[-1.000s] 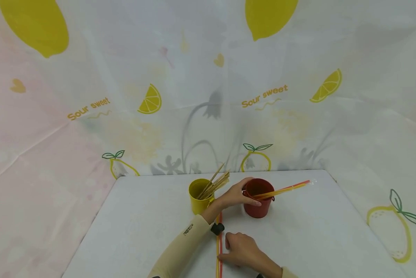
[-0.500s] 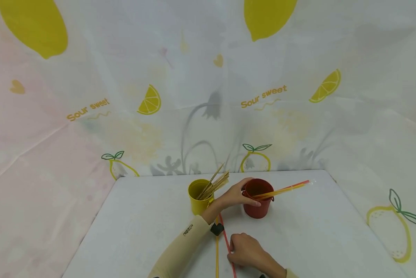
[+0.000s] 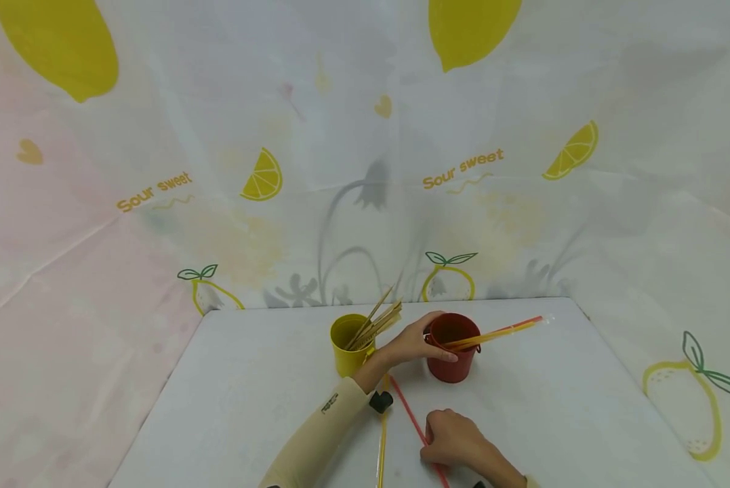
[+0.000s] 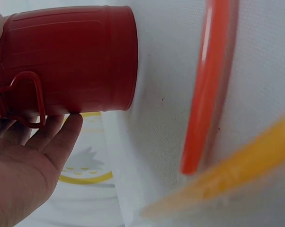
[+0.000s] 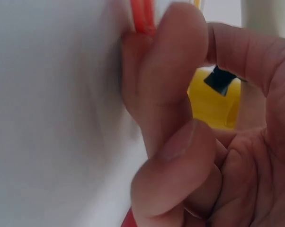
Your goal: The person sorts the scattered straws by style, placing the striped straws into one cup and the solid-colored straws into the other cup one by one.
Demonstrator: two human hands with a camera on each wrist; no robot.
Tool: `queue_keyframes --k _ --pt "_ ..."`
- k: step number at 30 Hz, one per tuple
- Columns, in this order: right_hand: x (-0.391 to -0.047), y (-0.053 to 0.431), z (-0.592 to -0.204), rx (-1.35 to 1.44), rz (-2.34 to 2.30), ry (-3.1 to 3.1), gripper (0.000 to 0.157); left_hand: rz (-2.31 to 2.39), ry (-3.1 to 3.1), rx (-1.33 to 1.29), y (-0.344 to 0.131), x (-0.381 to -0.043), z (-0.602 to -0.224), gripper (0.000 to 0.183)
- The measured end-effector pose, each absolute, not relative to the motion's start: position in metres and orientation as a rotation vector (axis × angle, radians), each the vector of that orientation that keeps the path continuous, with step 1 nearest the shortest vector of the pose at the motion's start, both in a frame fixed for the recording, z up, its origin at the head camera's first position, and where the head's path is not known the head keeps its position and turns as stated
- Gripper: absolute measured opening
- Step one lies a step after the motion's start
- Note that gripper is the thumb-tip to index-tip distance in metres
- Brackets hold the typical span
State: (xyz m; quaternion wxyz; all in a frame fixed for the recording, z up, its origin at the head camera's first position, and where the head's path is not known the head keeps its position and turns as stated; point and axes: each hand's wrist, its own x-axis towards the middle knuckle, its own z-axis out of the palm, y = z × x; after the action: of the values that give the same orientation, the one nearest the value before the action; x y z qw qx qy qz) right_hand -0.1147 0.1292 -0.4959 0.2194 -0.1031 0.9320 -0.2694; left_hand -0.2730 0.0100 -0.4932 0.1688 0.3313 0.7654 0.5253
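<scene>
In the head view my left hand (image 3: 412,344) grips a small red metal bucket (image 3: 450,367) by its rim. The left wrist view shows my fingers (image 4: 62,142) along the side of the red bucket (image 4: 71,61), near its heart-shaped handle mount. My right hand (image 3: 459,439) is low over the table with curled fingers, pinching a long red straw (image 3: 409,411). The right wrist view has the red straw (image 5: 143,16) running in at my fingertips, which partly hide it. A yellow straw (image 3: 382,440), apparently in clear wrap, lies to the left, partly behind the left wrist's camera.
A yellow bucket (image 3: 345,359) holding thin wooden sticks (image 3: 377,325) stands left of the red one, beside my left forearm. Yellow and red straws (image 3: 505,333) lean out of the red bucket to the right. Behind the white table (image 3: 249,393) hangs a lemon-print cloth (image 3: 340,135).
My right hand has moved to the right, drawing the near part of the red straw away from the yellow one, so the red straw now lies slanted. The left hand and red bucket stay put.
</scene>
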Motion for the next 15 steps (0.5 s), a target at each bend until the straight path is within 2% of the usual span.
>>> queue_keyframes --k 15 --pt "-0.110 0.172 -0.477 -0.342 -0.715 2.495 0.018 1.494 2.159 0.928 0.010 -0.273 -0.491 0.075"
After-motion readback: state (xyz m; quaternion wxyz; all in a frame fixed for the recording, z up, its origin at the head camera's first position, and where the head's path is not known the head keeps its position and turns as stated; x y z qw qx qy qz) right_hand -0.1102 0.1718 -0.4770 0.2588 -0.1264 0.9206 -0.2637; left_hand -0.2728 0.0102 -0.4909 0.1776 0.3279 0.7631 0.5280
